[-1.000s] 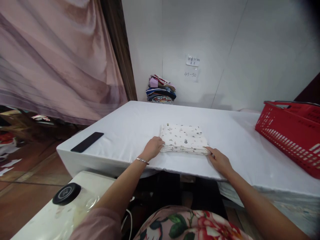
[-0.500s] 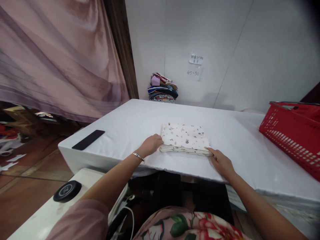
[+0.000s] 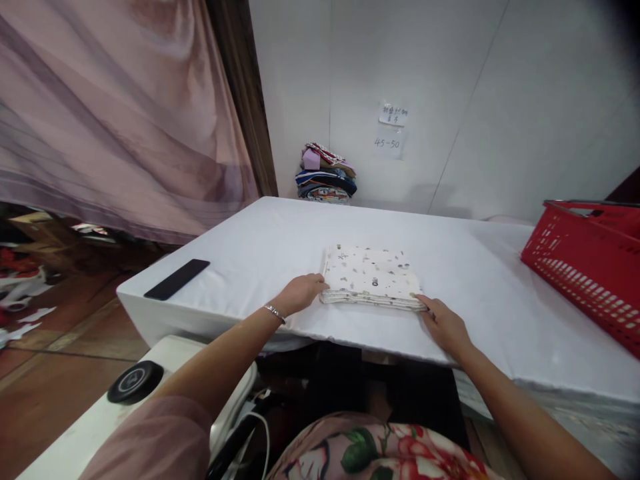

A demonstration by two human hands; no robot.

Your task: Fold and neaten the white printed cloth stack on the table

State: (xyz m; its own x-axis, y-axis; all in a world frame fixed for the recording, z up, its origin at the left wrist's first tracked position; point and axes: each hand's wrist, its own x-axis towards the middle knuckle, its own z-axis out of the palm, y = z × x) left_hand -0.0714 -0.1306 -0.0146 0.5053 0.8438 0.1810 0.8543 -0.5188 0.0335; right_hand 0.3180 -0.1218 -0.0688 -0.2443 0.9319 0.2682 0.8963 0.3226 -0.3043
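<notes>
A folded white cloth (image 3: 373, 273) with a small scattered print lies flat on the white-covered table in front of me. Its several layers show along the near edge. My left hand (image 3: 303, 292) grips the near left corner, fingers closed on the fabric, a silver bracelet at the wrist. At the near right corner, my right hand (image 3: 445, 325) pinches the cloth between thumb and fingers. The undersides of both corners are hidden by my fingers.
The white table (image 3: 260, 247) carries a flat black slab (image 3: 177, 279) at left and a red plastic basket (image 3: 585, 267) at right. A stack of folded fabrics (image 3: 326, 175) stands by the back wall. A round black object (image 3: 135, 382) rests on a white surface at lower left.
Almost nothing differs. Both hands stay at the near corners of the cloth, and the view has shifted very slightly.
</notes>
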